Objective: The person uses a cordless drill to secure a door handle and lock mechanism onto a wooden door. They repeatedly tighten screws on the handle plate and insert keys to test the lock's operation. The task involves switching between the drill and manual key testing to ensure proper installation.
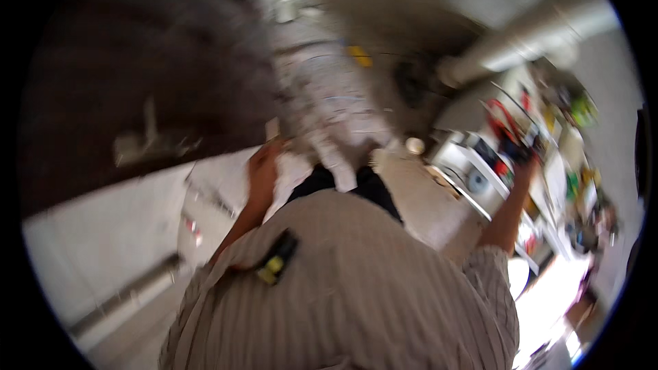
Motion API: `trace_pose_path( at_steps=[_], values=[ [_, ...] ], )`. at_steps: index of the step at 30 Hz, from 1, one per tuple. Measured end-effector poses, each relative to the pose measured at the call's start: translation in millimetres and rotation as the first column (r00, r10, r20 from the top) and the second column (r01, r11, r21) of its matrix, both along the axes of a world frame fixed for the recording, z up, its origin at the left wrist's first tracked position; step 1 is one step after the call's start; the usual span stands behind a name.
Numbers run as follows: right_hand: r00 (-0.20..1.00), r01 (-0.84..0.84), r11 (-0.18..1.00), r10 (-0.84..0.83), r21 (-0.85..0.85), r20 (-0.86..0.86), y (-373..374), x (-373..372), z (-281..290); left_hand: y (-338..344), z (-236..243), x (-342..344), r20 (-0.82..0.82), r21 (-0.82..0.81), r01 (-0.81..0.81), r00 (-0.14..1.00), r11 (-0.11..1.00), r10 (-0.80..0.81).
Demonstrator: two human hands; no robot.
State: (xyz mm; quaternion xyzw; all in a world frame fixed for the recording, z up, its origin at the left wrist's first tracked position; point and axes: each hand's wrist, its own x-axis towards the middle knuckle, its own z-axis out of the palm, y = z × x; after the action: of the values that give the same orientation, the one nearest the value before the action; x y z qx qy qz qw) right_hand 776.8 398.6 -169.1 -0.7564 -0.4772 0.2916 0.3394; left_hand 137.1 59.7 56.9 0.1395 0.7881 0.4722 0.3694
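Motion blurs the view. My left hand is closed on a small pale piece, beside the edge of a dark brown panel. At the right, my right hand grips a red and black tool over a white shelf unit crowded with items; its exact shape is smeared. A small black and yellow object hangs on the front of my striped shirt.
Rubble or sheeting lies on the floor ahead, with a white container and yellow object near it. A large pale pipe crosses the upper right. Cluttered shelving runs along my right.
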Motion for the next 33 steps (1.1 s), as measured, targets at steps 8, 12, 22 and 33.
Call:
trace_pose_path(
  at_steps=[8, 12, 22, 33],
  values=[
    [0.621, -0.624, 0.689, 0.724, 0.369, -0.3, -138.6, -377.3, 165.2, 10.0, 45.4, -4.4, 0.298, 0.155, 0.053, 0.95, 0.986, -0.098],
    [-0.014, -0.914, 0.267, 0.731, 0.305, -0.682, -217.7, -534.6, 238.6, -9.5, 53.9, -18.6, 0.139, 0.242, 0.031, 0.988, 0.97, -0.066],
    [-0.162, -0.924, 0.116, 0.744, 0.364, -0.648, -285.1, -670.4, 238.0, -95.8, 51.1, -84.4, 0.06, 0.059, -0.147, 0.988, 0.987, 0.143],
    [-0.052, -0.998, -0.005, 0.426, 0.055, -0.903, -304.9, -818.5, 227.1, -196.3, 39.9, -203.1, -0.648, 0.058, -0.538, 0.621, 0.841, 0.442]
  ],
)
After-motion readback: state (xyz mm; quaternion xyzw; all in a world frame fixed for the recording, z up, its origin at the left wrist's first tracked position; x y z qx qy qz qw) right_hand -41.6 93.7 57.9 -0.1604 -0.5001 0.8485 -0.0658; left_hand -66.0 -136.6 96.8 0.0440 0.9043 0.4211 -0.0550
